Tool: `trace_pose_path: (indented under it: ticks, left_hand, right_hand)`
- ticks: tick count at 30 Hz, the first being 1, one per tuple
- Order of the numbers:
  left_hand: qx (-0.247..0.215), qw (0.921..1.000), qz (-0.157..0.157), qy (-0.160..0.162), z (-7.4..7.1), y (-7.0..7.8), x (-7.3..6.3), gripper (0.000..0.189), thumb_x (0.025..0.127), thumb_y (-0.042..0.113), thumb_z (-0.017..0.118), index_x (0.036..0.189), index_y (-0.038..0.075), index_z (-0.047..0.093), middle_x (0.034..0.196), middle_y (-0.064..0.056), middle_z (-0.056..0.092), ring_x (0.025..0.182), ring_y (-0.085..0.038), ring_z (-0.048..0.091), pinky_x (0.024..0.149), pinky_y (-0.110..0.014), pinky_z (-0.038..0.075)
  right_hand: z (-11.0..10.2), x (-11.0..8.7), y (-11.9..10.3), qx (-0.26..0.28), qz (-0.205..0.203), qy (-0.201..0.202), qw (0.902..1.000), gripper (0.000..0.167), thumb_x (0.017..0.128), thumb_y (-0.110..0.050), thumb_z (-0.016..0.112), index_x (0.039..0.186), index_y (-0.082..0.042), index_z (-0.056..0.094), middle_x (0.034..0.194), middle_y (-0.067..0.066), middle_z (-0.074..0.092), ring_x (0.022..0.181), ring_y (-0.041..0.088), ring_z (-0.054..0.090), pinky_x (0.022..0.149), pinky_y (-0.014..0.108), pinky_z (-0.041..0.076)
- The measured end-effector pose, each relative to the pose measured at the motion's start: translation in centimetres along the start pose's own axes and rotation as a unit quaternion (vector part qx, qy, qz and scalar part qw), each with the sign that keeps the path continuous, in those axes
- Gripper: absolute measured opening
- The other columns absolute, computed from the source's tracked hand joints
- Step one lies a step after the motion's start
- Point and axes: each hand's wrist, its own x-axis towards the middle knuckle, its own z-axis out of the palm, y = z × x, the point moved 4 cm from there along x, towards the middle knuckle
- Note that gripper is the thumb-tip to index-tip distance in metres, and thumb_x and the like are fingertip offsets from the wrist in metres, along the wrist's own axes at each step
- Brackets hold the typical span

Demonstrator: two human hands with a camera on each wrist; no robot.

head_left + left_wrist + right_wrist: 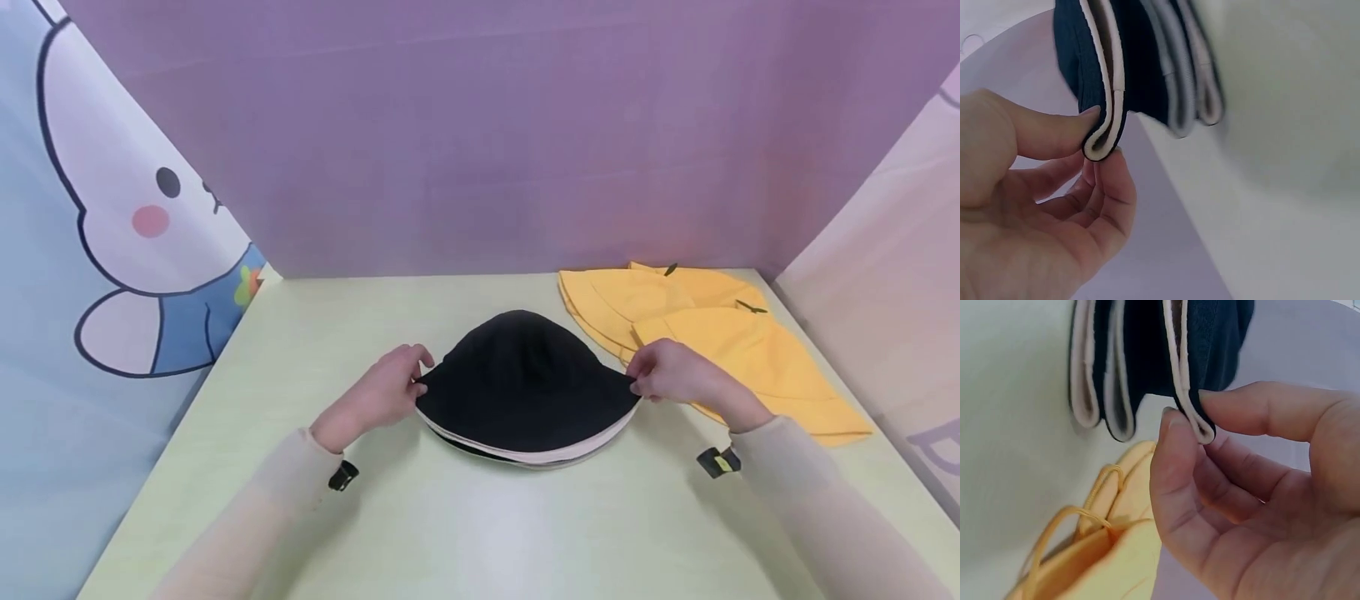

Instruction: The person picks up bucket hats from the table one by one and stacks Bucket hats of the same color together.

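A black bucket hat (525,383) lies folded flat in the middle of the table, on top of a small stack of similar dark hats with pale linings. My left hand (388,385) pinches the left corner of its brim between thumb and fingers. At the opposite corner, my right hand (671,372) pinches the brim the same way. Both wrist views show the top hat's folded brim (1105,140) held apart from the lower brims (1121,419), whose folded ends hang beside it.
Several yellow hats (750,350) with small dark leaf tabs lie overlapping at the back right of the pale green table (480,533), close to my right hand. A purple backdrop (480,142) rises behind, with a cartoon-printed cloth (120,250) on the left.
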Motion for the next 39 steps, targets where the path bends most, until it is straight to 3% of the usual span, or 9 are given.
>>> trace_pose_path:
  ticks: [10, 18, 28, 33, 39]
  left_hand:
    - [0.001, 0.9998, -0.010, -0.018, 2.4, -2.0, 0.8, 0.030, 0.088, -0.010, 0.064, 0.111, 0.007, 0.054, 0.088, -0.005, 0.053, 0.080, -0.022, 0.054, 0.080, -0.041, 0.048]
    - [0.013, 0.9989, -0.018, -0.042, 3.5, -2.0, 1.8, 0.026, 0.090, -0.008, 0.064, 0.109, 0.006, 0.052, 0.087, -0.005, 0.052, 0.080, -0.021, 0.053, 0.078, -0.038, 0.047]
    - [0.025, 0.9962, -0.069, -0.046, 3.1, -2.0, 1.4, 0.032, 0.084, -0.013, 0.062, 0.107, 0.007, 0.053, 0.089, -0.005, 0.052, 0.082, -0.023, 0.053, 0.080, -0.039, 0.046]
    - [0.017, 0.9957, -0.080, -0.042, 3.2, -2.0, 1.6, 0.037, 0.080, -0.016, 0.060, 0.108, 0.007, 0.053, 0.090, -0.005, 0.053, 0.085, -0.023, 0.056, 0.082, -0.039, 0.046]
    - [0.014, 0.9950, -0.090, -0.042, 3.2, -2.1, 1.6, 0.034, 0.081, -0.015, 0.060, 0.107, 0.007, 0.054, 0.089, -0.005, 0.054, 0.087, -0.024, 0.056, 0.084, -0.040, 0.046]
  right_hand:
    - [1.6, 1.5, 0.2, -0.086, -0.002, 0.013, 0.9962, 0.007, 0.080, -0.001, 0.069, 0.086, -0.003, 0.066, 0.073, 0.003, 0.062, 0.063, 0.017, 0.057, 0.060, 0.032, 0.047]
    - [1.8, 1.4, 0.4, -0.149, 0.016, 0.000, 0.9888, 0.010, 0.081, -0.002, 0.071, 0.090, -0.002, 0.067, 0.083, 0.006, 0.062, 0.073, 0.023, 0.056, 0.065, 0.035, 0.046]
    - [1.8, 2.6, -0.4, -0.174, 0.021, -0.023, 0.9843, 0.012, 0.083, -0.003, 0.072, 0.094, -0.002, 0.070, 0.089, 0.008, 0.065, 0.077, 0.024, 0.058, 0.072, 0.039, 0.050]
    - [1.4, 2.4, -0.3, -0.178, 0.033, -0.026, 0.9831, 0.012, 0.083, -0.007, 0.074, 0.094, -0.003, 0.071, 0.089, 0.008, 0.066, 0.077, 0.024, 0.059, 0.071, 0.040, 0.050]
    - [1.5, 2.4, 0.1, -0.183, 0.018, -0.025, 0.9826, 0.010, 0.082, -0.009, 0.076, 0.091, -0.004, 0.073, 0.087, 0.005, 0.067, 0.077, 0.022, 0.059, 0.071, 0.040, 0.051]
